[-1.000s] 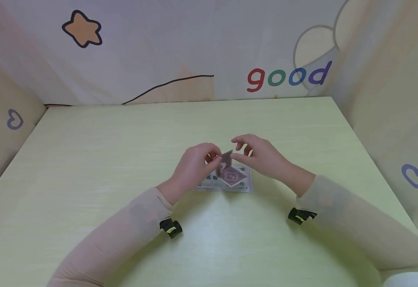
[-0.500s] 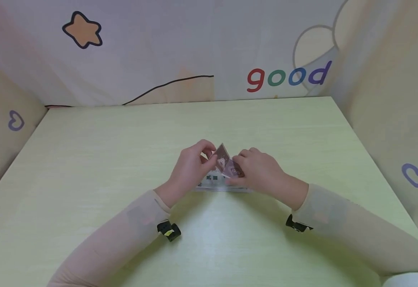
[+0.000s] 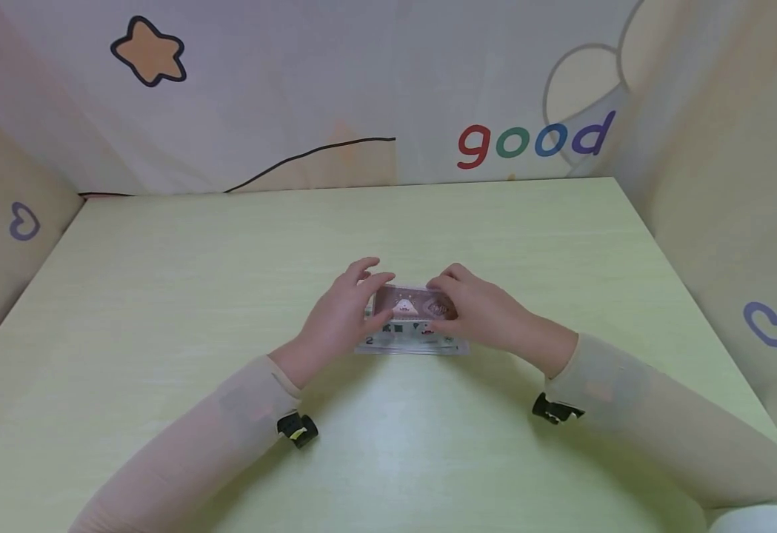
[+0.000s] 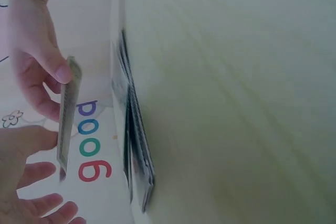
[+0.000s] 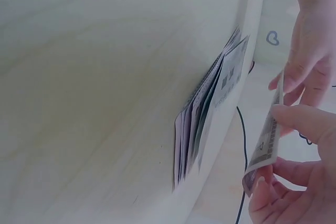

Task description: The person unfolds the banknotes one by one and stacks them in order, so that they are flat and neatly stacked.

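Observation:
A brown-purple printed banknote (image 3: 407, 303) is held level above a pile of greenish-white printed notes (image 3: 404, 344) on the table. My right hand (image 3: 491, 305) pinches its right end; in the right wrist view the thumb lies over the banknote (image 5: 266, 137) and fingertips are beneath it, where that end curls. At the other end is my left hand (image 3: 338, 314), fingers spread, with the thumb at the banknote's edge. The left wrist view shows this left hand (image 4: 23, 177) with parted fingers. Edge-on, the pile (image 5: 210, 95) appears as several thin, slightly fanned sheets.
The pale green table (image 3: 195, 296) spreads out around the pile. Behind it hangs a printed cloth (image 3: 295, 89) with a star and the word "good", and more cloth closes both sides. A white rounded object (image 3: 761, 520) sits at the lower right corner.
The banknote, folded up at an angle earlier, is now opened out flat. My right hand moved in and took its right end, while my left hand shifted left and its fingers loosened.

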`<state>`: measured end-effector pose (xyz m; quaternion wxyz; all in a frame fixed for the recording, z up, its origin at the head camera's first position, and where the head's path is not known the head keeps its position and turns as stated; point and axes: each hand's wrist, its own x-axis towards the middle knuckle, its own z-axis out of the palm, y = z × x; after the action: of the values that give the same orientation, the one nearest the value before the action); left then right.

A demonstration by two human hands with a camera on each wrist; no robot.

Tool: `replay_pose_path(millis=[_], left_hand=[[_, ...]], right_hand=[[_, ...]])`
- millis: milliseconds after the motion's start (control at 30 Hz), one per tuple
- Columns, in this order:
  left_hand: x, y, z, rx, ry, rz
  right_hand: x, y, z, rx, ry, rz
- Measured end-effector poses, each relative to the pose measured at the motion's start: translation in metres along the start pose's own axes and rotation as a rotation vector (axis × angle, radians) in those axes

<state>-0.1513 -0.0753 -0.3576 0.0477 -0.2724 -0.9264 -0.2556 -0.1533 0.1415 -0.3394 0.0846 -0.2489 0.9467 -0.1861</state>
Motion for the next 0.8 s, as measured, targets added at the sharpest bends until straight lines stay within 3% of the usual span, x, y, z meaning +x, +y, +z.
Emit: replay_pose_path(millis=[100,267,567,800], left_hand=[[0.000,-0.003,0.002,0.109,-0.048,0.056],[0.000,-0.006,0.003,0.127,-0.100,0.110],[0.001,-0.011,0.005,0.120,-0.146,0.151],[0.002,-0.014,0.004,0.116,-0.193,0.125]], right_hand=[[0.001,0.000,0.001,0.014,0.009,-0.029],[0.002,0.000,0.003,0.029,0.011,-0.042],[0.005,0.002,0.006,0.059,-0.031,-0.072],[0.007,0.005,0.006,0.045,-0.082,-0.083]])
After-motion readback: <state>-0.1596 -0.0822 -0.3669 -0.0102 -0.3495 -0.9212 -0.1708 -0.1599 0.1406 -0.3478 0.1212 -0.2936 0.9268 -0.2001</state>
